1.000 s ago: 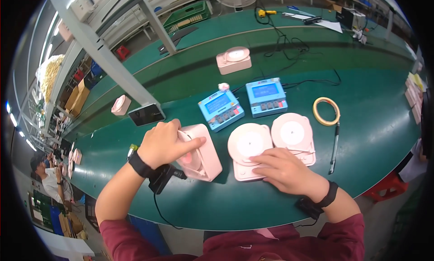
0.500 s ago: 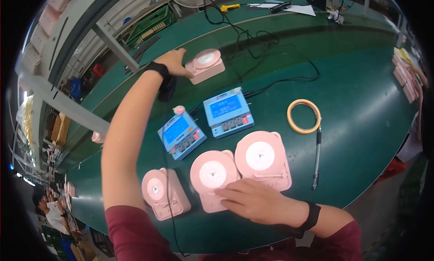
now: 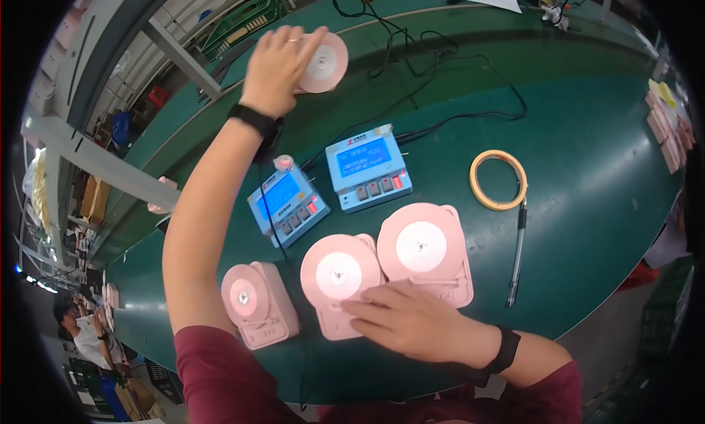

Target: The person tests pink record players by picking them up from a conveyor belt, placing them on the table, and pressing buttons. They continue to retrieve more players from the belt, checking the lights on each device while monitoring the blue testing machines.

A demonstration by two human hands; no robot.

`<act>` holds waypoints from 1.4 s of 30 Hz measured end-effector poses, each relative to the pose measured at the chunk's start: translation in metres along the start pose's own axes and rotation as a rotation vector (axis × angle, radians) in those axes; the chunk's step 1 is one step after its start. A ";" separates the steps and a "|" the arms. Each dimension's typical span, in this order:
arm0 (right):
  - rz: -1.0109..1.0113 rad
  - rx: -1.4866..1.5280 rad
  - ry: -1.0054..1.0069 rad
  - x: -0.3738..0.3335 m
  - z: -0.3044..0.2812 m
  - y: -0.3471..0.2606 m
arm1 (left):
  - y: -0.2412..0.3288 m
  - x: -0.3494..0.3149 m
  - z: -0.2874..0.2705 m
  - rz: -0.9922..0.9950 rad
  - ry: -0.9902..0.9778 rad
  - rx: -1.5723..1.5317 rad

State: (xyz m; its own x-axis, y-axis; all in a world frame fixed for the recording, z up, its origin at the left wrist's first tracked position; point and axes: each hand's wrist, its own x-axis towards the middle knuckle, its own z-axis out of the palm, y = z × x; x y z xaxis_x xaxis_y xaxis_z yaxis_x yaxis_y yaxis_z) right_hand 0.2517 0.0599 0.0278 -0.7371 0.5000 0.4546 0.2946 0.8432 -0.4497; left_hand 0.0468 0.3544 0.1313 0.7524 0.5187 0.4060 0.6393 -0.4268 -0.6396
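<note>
At the far side of the table, my left hand (image 3: 279,71) grips a small pink record-player-shaped device (image 3: 324,66), its white-centred disc tilted toward me. The fingers cover its left side. My right hand (image 3: 418,325) lies with fingers stretched out over the lower parts of two more such devices, the middle pink record player (image 3: 328,317) and the right pink record player (image 3: 455,251). Its fingertips rest at the middle one's disc edge. A third, narrower pink record player (image 3: 272,328) stands apart at the left.
Two light-blue testers, the left tester (image 3: 290,204) and the right tester (image 3: 367,171), have lit screens and trailing black cables (image 3: 455,127). A tape roll (image 3: 477,182) and a pen (image 3: 517,255) lie at right. A grey metal post (image 3: 110,163) crosses at left; a person (image 3: 88,339) sits beyond.
My left hand has closed on the far record player and tilted it up and slightly left. My right hand stays nearly in place. The whole view has shifted slightly.
</note>
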 end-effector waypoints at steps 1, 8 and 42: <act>-0.005 0.001 0.006 0.000 0.000 0.001 | -0.004 -0.014 -0.019 0.001 0.123 0.003; 0.002 0.049 0.078 -0.005 0.004 0.000 | -0.005 -0.158 -0.156 -0.414 0.062 -0.401; 0.116 0.032 0.081 0.004 -0.015 -0.002 | 0.032 -0.375 -0.100 -1.036 -0.255 -1.910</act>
State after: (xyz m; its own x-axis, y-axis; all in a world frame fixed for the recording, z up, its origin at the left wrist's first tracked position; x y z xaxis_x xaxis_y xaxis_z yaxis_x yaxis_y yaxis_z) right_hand 0.2569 0.0629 0.0417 -0.6474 0.6088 0.4585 0.3543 0.7730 -0.5262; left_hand -0.1991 0.0715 0.0238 0.2070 0.9742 -0.0904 0.1540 0.0588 0.9863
